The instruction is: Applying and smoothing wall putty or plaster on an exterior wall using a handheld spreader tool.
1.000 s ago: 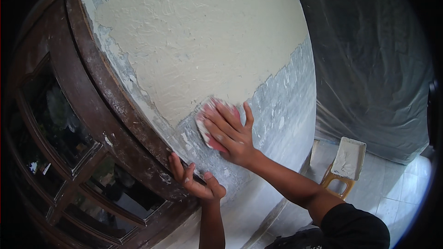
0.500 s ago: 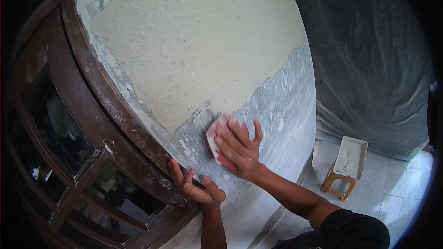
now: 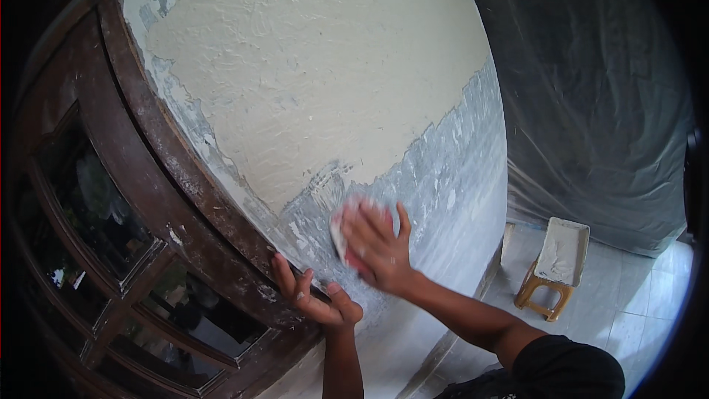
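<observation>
My right hand (image 3: 380, 251) presses a flat red tool (image 3: 340, 233), smeared with white putty, against the grey wall (image 3: 436, 177). Motion blurs the tool, so its exact kind is unclear. Just above it lies the ragged lower edge of a wide cream putty layer (image 3: 317, 66), with a small streaky patch of scraped putty there. My left hand (image 3: 325, 307) rests by the brown wooden frame where it meets the wall. Its fingers are spread and it holds nothing.
A brown wooden door or window frame (image 3: 140, 148) with glass panes stands at the left. To the right, a putty-filled tray (image 3: 563, 251) sits on a yellowish-brown stool (image 3: 543, 299) on the tiled floor. Dark plastic sheeting (image 3: 591, 89) hangs behind it.
My right hand and the red tool have slid slightly down the wall. My left hand stays in the same place.
</observation>
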### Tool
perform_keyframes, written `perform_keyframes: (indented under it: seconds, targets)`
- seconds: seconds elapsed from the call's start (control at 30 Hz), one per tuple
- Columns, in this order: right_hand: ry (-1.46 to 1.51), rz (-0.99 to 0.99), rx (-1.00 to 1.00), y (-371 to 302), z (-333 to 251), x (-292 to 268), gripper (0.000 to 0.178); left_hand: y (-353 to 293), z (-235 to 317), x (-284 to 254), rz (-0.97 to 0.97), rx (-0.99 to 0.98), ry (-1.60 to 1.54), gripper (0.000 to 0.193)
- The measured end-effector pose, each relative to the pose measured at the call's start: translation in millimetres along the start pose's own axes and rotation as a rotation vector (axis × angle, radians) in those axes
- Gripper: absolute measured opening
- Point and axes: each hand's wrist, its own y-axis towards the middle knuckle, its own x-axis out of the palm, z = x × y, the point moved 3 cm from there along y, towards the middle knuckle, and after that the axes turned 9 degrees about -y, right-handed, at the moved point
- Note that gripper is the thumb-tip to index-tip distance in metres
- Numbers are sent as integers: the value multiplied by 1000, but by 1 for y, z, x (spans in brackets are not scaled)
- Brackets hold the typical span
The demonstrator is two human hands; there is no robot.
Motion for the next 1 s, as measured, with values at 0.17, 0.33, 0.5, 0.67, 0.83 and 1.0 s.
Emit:
perform_keyframes:
  seconds: [0.17, 0.33, 0.5, 0.67, 0.83, 1.0]
  targets:
    - [7, 152, -45, 34, -6, -13, 40, 0, -3, -3, -1, 9, 4, 33]
    - [-18, 63, -42, 17, -7, -2, 41, -1, -2, -3, 4, 9, 14, 33]
    - [-16, 138, -128, 48, -8, -8, 45, 0, -1, -2, 2, 18, 8, 32]
    - [34, 8, -133, 5, -11, 0, 49, -1, -5, 0, 34, 3, -23, 34]
    - [61, -117, -147, -49, 10, -41, 51, -5, 14, 4, 103, -8, -52, 37]
    - [14, -271, 172, -52, 55, -95, 59, -49, 65, 44, 31, -65, -209, 34]
